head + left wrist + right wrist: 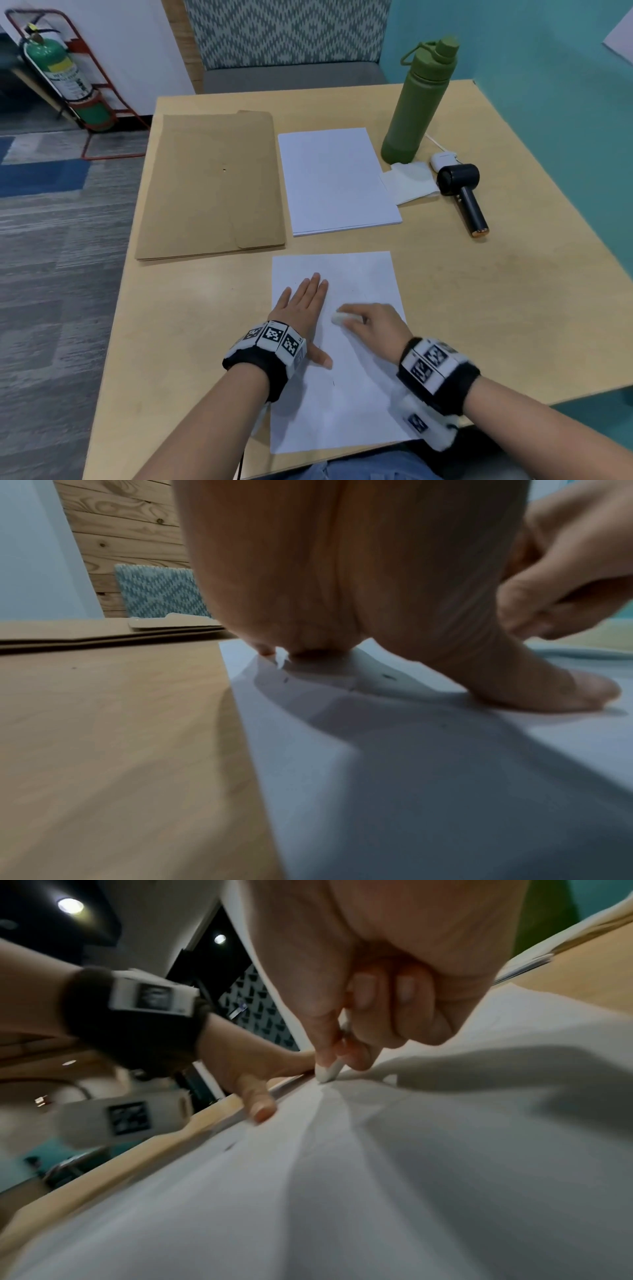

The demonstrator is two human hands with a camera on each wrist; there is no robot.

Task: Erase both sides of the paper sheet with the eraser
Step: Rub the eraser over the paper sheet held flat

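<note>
A white paper sheet (356,404) lies flat at the near edge of the wooden table (496,308). My left hand (301,305) presses flat on its left half, fingers straight and thumb spread. My right hand (371,322) pinches a small white eraser (340,318) with curled fingers and holds its tip on the paper just right of the left hand. In the right wrist view the eraser (329,1070) touches the sheet (377,1177) below thumb and forefinger. The left wrist view has the palm of the left hand (342,574) on the sheet (445,791), which carries a few faint dark marks.
A stack of white paper (337,180) and a brown envelope (212,185) lie further back. At the right rear stand a green bottle (419,102), a tissue (409,183), a white case (443,160) and a black handheld fan (462,195).
</note>
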